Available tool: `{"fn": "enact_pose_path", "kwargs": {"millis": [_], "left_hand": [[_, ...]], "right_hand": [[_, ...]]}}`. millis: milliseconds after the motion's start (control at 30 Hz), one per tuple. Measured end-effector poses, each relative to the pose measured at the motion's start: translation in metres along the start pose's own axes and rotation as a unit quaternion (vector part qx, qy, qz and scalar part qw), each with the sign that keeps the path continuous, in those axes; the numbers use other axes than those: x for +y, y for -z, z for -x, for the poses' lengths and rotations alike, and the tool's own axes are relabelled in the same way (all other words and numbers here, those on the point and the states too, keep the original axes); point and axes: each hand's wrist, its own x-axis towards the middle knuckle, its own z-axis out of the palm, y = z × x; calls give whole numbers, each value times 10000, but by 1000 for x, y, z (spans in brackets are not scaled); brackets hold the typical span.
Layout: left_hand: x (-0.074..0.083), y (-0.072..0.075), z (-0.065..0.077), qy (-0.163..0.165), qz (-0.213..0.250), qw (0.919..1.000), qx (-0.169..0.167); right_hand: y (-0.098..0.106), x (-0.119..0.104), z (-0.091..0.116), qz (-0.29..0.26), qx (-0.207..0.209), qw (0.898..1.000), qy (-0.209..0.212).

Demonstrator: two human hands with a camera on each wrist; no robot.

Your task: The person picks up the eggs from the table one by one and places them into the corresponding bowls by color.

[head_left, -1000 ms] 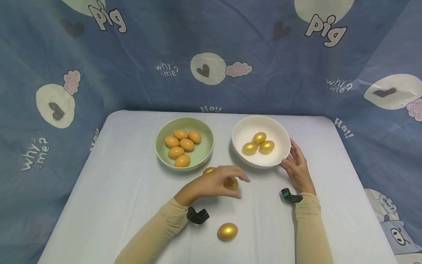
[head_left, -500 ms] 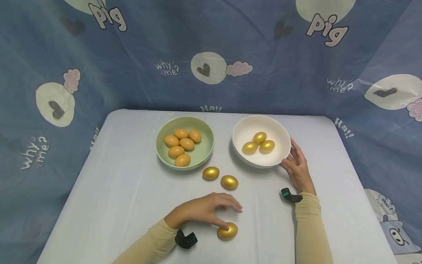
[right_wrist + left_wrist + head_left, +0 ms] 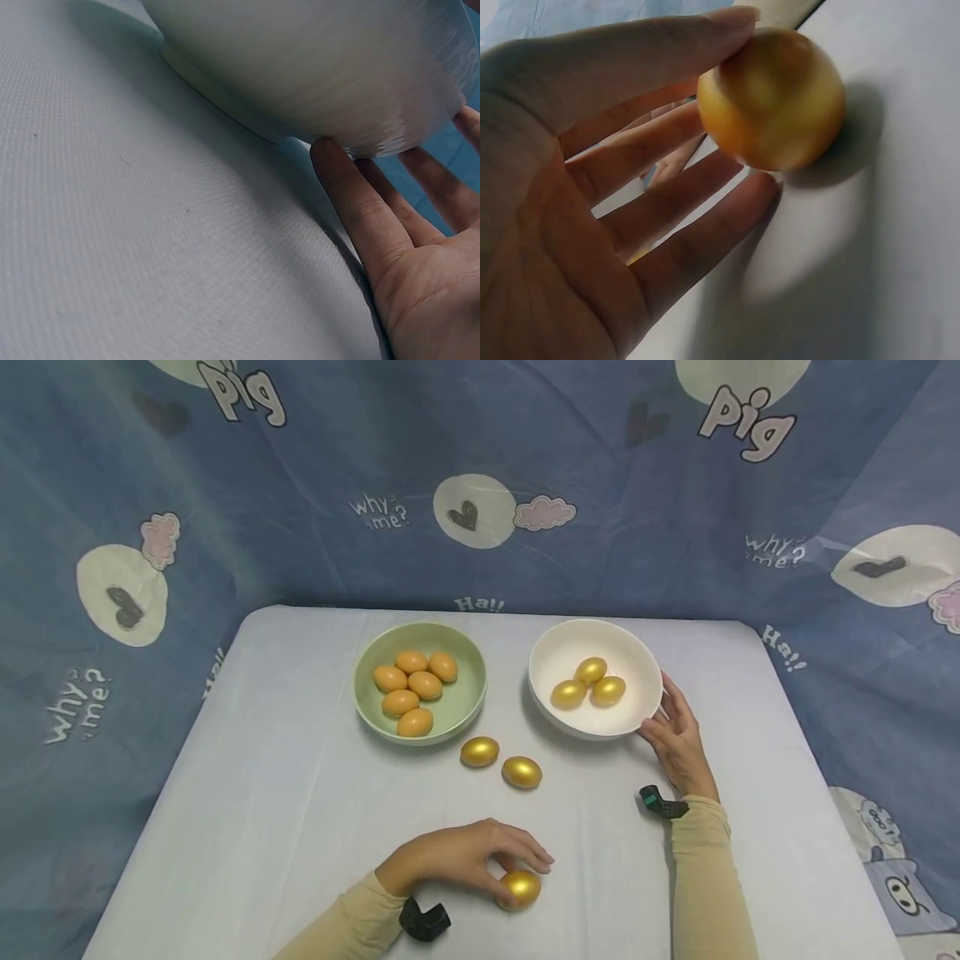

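My left hand (image 3: pixel 468 858) is low over the front of the table, pinching a shiny golden egg (image 3: pixel 520 890) between thumb and fingers. In the left wrist view the thumb tip lies on one side of that golden egg (image 3: pixel 780 105), with fingertips at its other side. At the back right, my right hand (image 3: pixel 678 743) touches the outer wall of a white bowl (image 3: pixel 637 672) with thumb and extended fingers. The right wrist view shows those fingertips (image 3: pixel 326 154) against the bowl's lower side. Inside the white bowl lie three golden eggs (image 3: pixel 591 671).
A green bowl (image 3: pixel 472 652) holding several orange-yellow eggs (image 3: pixel 425 686) stands at the back left. Two more golden eggs, a left one (image 3: pixel 480 752) and a right one (image 3: pixel 522 772), lie on the white tablecloth (image 3: pixel 300 793) between bowls and left hand. A blue patterned cloth (image 3: pixel 315 527) hangs behind.
My left hand has come from above the two middle golden eggs toward the table's front, and its fingers have closed around the front egg. The right hand stays at the white bowl.
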Motion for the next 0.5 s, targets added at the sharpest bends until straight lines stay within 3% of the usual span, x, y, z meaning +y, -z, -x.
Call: {"fn": "enact_pose_path", "kwargs": {"millis": [300, 500], "left_hand": [[3, -9, 2, -243, -368, 9990, -51], [4, -9, 1, -191, -269, 9994, 84]], "right_hand": [[0, -1, 0, 55, 22, 10000, 0], [0, 0, 0, 55, 38, 10000, -8]]}}
